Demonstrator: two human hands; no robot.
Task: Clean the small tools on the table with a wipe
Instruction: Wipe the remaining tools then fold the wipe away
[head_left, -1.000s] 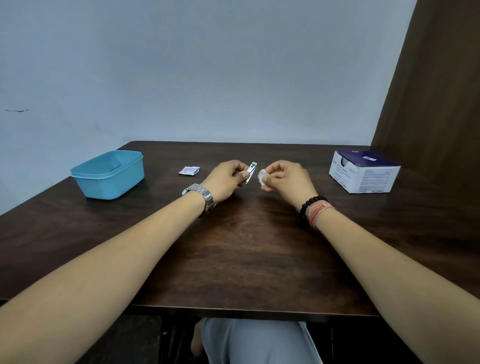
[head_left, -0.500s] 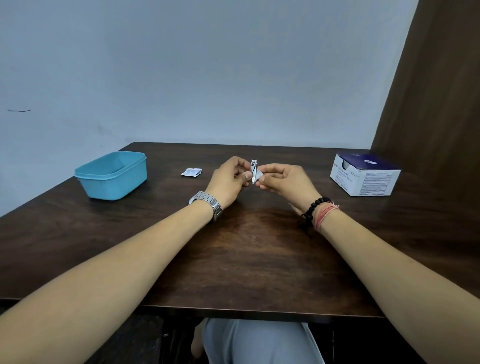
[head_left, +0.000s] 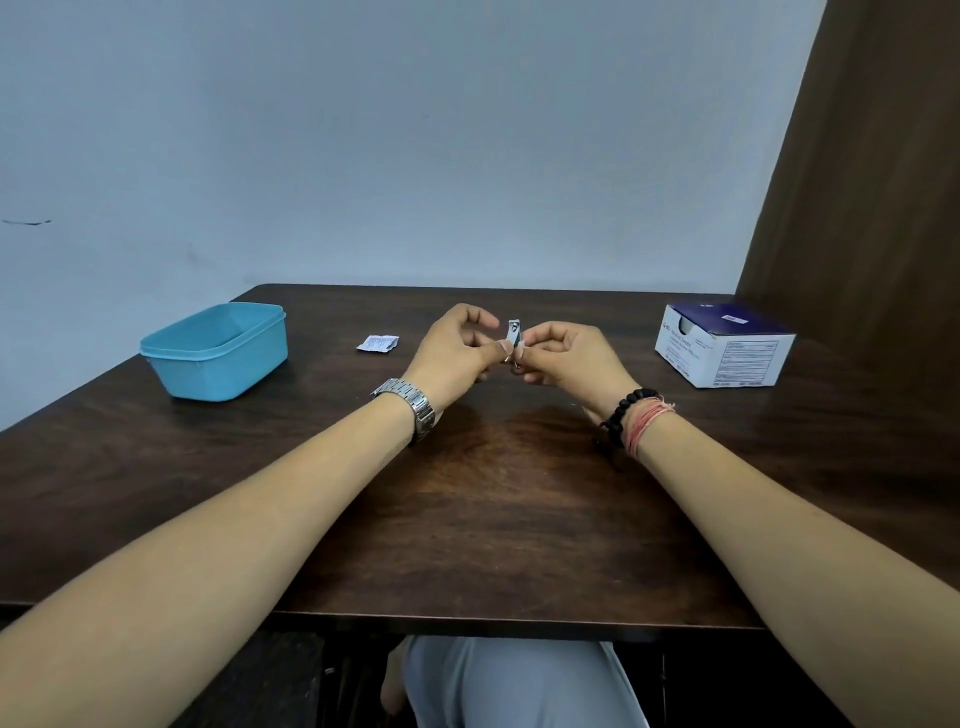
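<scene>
While both forearms reach out over the dark wooden counter (head_left: 493, 509), the two hands meet above its middle, raised a little off the surface. The left hand (head_left: 457, 358) pinches a small metal nail clipper (head_left: 514, 332) between thumb and curled fingers, holding it roughly upright with its upper end free; its index finger arches above the tool without touching it. The right hand (head_left: 571, 358) has its fingers curled in, and its grip is clenched on a small white wipe (head_left: 520, 349) pressed against the lower part of the clipper; only a sliver of the wipe shows, so how it is folded cannot be made out. A metal watch (head_left: 415, 405) sits on the left wrist, and a black bead bracelet (head_left: 626, 415) with pinkish threads beside it on the right.

To the left, near the counter's edge, stands a light blue plastic tub (head_left: 218, 353), open at the top. Between the tub and the left hand lies a small torn white sachet (head_left: 377, 343), flat on the wood. At the far right sits a white and dark blue cardboard box (head_left: 722, 348), well apart from the hands.
</scene>
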